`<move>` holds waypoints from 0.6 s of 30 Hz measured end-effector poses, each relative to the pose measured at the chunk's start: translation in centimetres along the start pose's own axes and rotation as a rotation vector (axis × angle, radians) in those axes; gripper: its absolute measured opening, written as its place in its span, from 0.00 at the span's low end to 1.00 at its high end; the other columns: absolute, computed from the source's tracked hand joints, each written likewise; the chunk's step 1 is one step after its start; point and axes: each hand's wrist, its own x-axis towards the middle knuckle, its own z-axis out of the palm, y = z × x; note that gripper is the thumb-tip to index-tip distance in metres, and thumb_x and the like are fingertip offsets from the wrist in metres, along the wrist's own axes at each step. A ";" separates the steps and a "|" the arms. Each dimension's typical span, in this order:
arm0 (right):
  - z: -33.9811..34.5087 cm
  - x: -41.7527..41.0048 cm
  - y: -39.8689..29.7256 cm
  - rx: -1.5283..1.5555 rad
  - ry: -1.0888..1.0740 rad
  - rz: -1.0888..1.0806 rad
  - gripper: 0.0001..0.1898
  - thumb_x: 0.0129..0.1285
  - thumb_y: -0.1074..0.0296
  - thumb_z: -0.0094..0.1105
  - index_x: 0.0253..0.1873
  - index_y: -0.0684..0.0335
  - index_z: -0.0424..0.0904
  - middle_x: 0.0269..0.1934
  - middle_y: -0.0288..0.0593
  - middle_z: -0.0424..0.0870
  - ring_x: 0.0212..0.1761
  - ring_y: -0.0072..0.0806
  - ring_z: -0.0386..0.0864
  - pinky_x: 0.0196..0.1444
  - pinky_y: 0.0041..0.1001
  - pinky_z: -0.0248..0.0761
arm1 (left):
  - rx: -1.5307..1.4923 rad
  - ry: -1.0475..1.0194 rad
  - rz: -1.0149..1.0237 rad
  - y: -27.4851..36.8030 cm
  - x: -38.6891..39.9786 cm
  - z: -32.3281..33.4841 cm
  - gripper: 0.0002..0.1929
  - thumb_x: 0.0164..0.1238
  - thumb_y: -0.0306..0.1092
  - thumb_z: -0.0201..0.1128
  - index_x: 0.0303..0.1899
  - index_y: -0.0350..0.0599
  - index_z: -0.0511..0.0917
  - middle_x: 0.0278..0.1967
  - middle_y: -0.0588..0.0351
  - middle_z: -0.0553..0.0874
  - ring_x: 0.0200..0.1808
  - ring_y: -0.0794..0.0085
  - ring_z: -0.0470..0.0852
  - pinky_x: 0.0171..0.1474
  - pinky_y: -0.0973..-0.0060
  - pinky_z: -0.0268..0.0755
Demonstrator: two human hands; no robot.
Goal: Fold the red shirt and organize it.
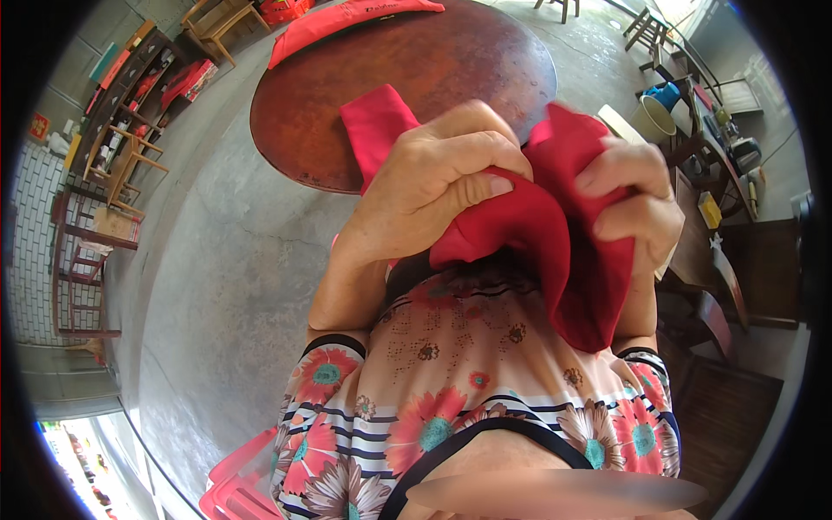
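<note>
A red cloth piece [513, 224] is bunched up between my two hands, close in front of my chest. My left hand [448, 182] grips one edge of it, thumb on top and fingers curled. On the other side, my right hand [634, 201] pinches the cloth between curled fingers and looks slightly blurred. One flat end of red fabric sticks up beyond my left hand, over the round table's near side. The lower fold hangs down against my flower-print shirt. At the far edge of the reddish-brown round table [312, 123] lies another red fabric item [351, 26] bearing writing.
A pink plastic chair [240, 481] stands behind me at the lower left. Wooden chairs and a cluttered shelf [123, 97] line the left. On the right are a cream bucket [652, 120], a blue container [664, 96] and a table with kitchen items. Stools stand farther off.
</note>
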 end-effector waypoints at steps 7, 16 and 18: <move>0.9 -0.5 -0.6 0.073 -0.214 0.168 0.10 0.57 0.69 0.62 0.26 0.66 0.74 0.42 0.53 0.82 0.41 0.42 0.81 0.45 0.37 0.75 | 0.066 -0.149 0.174 0.2 0.2 0.0 0.13 0.69 0.43 0.64 0.36 0.42 0.86 0.57 0.44 0.79 0.52 0.61 0.80 0.55 0.69 0.72; 0.3 -1.0 -1.5 0.045 -0.201 0.223 0.08 0.48 0.71 0.63 0.26 0.66 0.73 0.45 0.55 0.82 0.43 0.44 0.82 0.48 0.35 0.76 | -0.181 -0.120 -0.045 -1.2 -0.2 -0.1 0.06 0.63 0.33 0.68 0.39 0.44 0.85 0.39 0.56 0.80 0.43 0.66 0.80 0.47 0.73 0.72; -0.1 -0.8 -1.7 0.033 -0.225 0.258 0.08 0.48 0.72 0.64 0.26 0.66 0.73 0.47 0.57 0.81 0.45 0.45 0.83 0.48 0.35 0.76 | -0.137 -0.027 -0.064 -1.3 -0.1 0.2 0.06 0.63 0.31 0.68 0.40 0.44 0.85 0.36 0.57 0.81 0.40 0.68 0.80 0.45 0.74 0.72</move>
